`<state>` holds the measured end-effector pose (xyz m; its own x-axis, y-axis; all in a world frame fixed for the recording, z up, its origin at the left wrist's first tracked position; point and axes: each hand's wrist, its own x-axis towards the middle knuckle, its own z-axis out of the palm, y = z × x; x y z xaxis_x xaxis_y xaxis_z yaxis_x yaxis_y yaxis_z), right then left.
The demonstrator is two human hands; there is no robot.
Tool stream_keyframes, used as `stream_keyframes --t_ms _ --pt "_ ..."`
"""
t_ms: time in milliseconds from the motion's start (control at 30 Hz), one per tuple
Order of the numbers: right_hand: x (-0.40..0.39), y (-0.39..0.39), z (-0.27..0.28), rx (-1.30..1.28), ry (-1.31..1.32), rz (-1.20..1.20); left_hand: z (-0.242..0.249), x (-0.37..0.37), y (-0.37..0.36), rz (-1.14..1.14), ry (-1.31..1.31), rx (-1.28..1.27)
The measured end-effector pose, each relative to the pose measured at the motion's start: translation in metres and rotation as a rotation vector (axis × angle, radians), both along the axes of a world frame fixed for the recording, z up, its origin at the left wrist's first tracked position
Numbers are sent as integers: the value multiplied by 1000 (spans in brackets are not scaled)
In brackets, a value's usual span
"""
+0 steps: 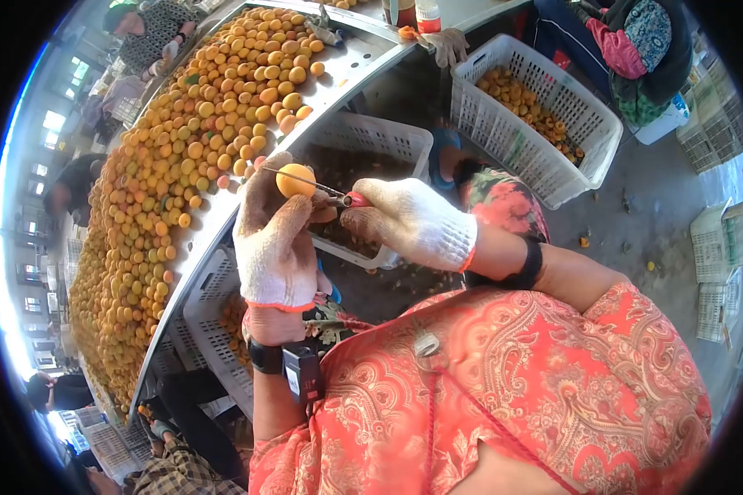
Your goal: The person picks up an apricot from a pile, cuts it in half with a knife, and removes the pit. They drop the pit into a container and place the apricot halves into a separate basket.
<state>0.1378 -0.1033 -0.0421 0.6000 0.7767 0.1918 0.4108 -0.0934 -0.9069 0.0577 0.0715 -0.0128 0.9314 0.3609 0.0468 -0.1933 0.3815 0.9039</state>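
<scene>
My left hand [274,252], in a white knitted glove with orange trim, has its fingers wrapped round an orange-yellow apricot [295,183]. My right hand [417,219], gloved the same way, grips a small knife [357,200] by its red handle. The knife's thin blade points left and lies across the apricot. Both hands are close together above a white crate [425,157] with dark brown bits inside. Beside my left hand a heap of apricots [215,124] covers the metal table [338,78].
To the right, a white crate [504,153] holds cut apricot pieces [532,111]. Another crate [202,309] stands under the table edge at left. A spare glove [448,45] and a red-and-white container [428,16] sit at the table's corner. Other people [153,37] work nearby.
</scene>
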Motion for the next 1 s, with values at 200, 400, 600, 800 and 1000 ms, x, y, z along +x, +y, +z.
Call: stream_keyframes --t_ms 200,400,600,800,1000 --pt "-22 -2 16 25 -68 -6 12 -19 -7 92 -42 41" --pt "-36 -1 16 106 -197 -101 18 -27 -23 170 -74 -9" --pt "-45 -5 19 40 -253 -166 18 -28 -29 190 -105 -37" --pt "-49 -3 16 21 -217 -150 26 -28 -34 185 -113 -81" --pt "-50 0 16 -102 -265 -216 25 -25 -36 153 -88 -113"
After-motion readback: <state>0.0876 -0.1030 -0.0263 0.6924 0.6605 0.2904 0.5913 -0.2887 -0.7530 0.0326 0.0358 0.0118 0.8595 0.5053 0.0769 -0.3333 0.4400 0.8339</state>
